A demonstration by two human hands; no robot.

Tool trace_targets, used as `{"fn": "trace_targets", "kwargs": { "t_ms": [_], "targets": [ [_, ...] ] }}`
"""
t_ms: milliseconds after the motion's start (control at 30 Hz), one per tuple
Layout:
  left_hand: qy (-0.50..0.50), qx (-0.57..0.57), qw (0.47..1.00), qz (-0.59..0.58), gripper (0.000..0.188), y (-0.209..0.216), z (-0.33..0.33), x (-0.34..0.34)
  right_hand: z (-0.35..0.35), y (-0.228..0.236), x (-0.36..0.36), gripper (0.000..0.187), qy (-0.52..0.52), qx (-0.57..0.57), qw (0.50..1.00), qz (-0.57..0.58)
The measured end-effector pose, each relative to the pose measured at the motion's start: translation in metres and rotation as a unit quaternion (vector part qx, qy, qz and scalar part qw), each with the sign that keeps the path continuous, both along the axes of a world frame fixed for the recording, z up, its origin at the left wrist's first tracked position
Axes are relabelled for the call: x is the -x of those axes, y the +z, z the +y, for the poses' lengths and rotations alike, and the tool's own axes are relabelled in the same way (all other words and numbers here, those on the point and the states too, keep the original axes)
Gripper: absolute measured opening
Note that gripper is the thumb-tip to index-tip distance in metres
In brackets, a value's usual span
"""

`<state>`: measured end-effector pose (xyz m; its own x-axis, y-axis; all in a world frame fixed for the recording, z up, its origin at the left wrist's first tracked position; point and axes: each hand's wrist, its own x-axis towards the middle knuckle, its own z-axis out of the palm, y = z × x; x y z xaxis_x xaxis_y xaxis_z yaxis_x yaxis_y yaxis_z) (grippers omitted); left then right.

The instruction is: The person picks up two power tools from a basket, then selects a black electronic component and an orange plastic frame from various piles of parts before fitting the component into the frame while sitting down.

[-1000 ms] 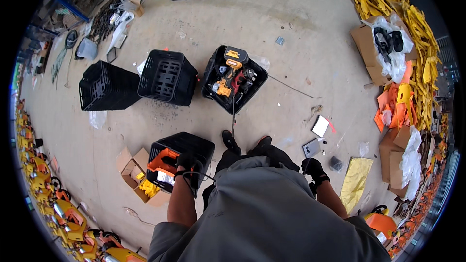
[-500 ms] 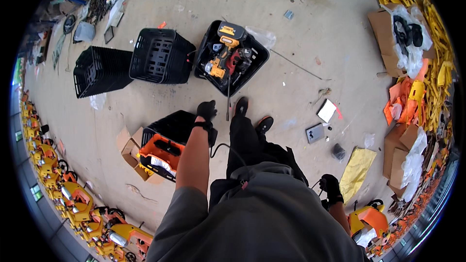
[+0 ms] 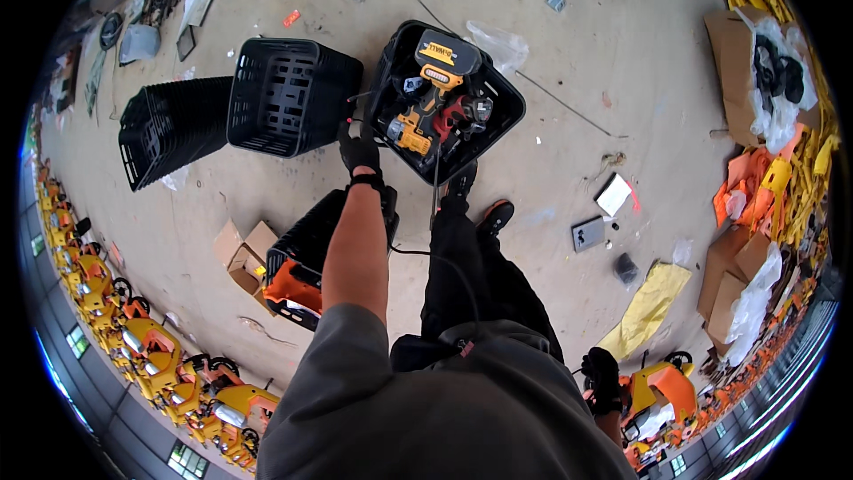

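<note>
My left hand (image 3: 359,151), in a black glove, reaches forward with its fingers apart and nothing visible in them. It is at the near left corner of a black basket (image 3: 513,116), close to the stacked black baskets (image 3: 342,89); whether it touches either cannot be told. In the tool basket lie a yellow-and-black cordless power tool (image 3: 434,98), a red-and-black power tool (image 3: 455,117) and a long thin metal rod (image 3: 435,182) that sticks out toward me. Down at my right side, my right hand (image 3: 602,375), also black-gloved, is curled closed beside a thin dark cord; its contents are hidden.
A second stack of black baskets (image 3: 169,124) leans at left. Below my left arm stands a black basket (image 3: 306,231) with orange parts, beside an open cardboard box (image 3: 244,253). A long rod (image 3: 569,107), a yellow sack (image 3: 649,307) and cardboard boxes (image 3: 737,80) lie right.
My left hand has moved forward and slightly left, up to the corner of the tool basket, its fingers spreading. My view has shifted nearer the baskets. My right hand is slightly lower, still curled.
</note>
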<state>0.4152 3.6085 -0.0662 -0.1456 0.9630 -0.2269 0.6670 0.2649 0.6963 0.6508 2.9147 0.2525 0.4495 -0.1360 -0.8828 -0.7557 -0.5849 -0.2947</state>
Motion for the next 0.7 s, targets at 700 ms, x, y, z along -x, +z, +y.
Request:
{"fn": "trace_targets", "kwargs": {
  "t_ms": [700],
  "targets": [
    [-0.009, 0.007, 0.966, -0.257, 0.041, 0.150, -0.003, -0.005, 0.084, -0.017, -0.034, 0.028, 0.019, -0.033, 0.999, 0.012]
  ]
}}
